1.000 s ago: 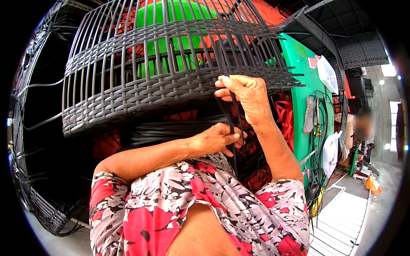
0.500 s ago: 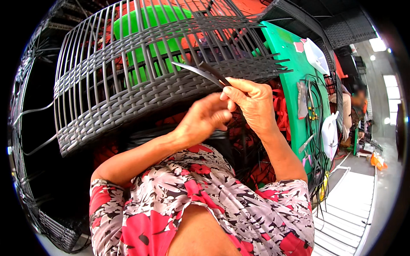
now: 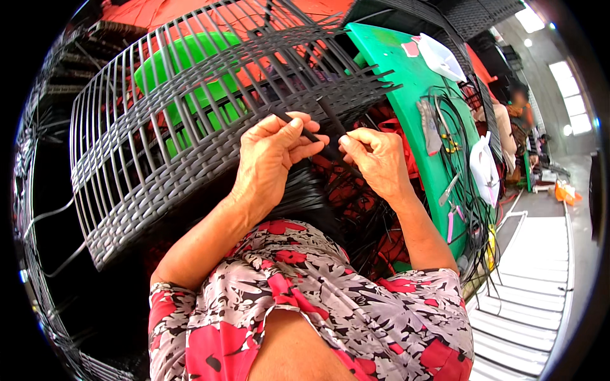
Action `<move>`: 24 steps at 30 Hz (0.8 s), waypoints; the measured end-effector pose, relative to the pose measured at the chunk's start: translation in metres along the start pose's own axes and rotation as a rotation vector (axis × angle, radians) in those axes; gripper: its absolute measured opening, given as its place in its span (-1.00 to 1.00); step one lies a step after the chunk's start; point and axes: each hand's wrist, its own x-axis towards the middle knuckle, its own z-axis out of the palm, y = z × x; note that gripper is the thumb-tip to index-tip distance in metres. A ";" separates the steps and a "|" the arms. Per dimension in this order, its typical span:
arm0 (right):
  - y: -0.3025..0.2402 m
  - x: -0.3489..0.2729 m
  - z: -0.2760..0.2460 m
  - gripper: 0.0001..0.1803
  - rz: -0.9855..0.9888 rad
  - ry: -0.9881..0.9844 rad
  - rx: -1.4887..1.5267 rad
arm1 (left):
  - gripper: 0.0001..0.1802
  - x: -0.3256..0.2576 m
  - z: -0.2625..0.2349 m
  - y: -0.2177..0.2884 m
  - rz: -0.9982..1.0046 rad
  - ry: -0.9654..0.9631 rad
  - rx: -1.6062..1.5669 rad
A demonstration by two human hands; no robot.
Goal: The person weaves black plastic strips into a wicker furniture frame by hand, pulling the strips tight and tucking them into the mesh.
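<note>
In front of me is a dark grey woven wicker panel point(image 3: 162, 190), its bare rods standing up between woven bands. At its right end several strand ends stick out. Close to the panel's lower right part, my left hand point(image 3: 264, 155) pinches a flat black strip point(image 3: 309, 134) between thumb and fingers. Just to its right, my right hand point(image 3: 384, 164) is closed on a black strip point(image 3: 330, 116) that points up and away. Whether both hands hold one strip or two, I cannot tell. Below my hands lies a bundle of black strands point(image 3: 305, 193).
To the right, a green tabletop point(image 3: 381, 60) carries white containers point(image 3: 441, 58), a grey glove point(image 3: 429, 127), loose black strands point(image 3: 467, 184) and a pink-handled cutting tool point(image 3: 451, 225). Behind the panel's rods is a green plastic object point(image 3: 222, 92). A white slatted frame point(image 3: 537, 260) lies at the lower right.
My left hand has risen and now grips a black strip; before, it was blurred beside my right hand. The hands are farther apart. The view has shifted, moving the panel and table leftward.
</note>
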 end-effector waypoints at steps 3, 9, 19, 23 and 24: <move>-0.007 -0.002 -0.002 -0.79 -0.069 0.048 -0.122 | -0.82 -0.001 0.003 -0.014 0.025 0.001 0.057; 0.019 -0.001 0.000 -0.83 -0.158 0.042 -0.128 | -0.81 0.010 0.023 -0.016 -0.052 0.087 0.261; 0.023 -0.021 0.011 -0.82 -0.205 0.170 0.075 | -0.77 0.002 0.025 -0.043 -0.091 0.012 0.286; 0.025 -0.029 0.029 -0.85 0.122 0.084 0.482 | -0.73 -0.010 0.013 -0.048 -0.116 0.075 0.259; 0.028 -0.030 0.032 -0.84 0.194 0.058 0.617 | -0.72 -0.010 0.010 -0.047 -0.140 0.047 0.256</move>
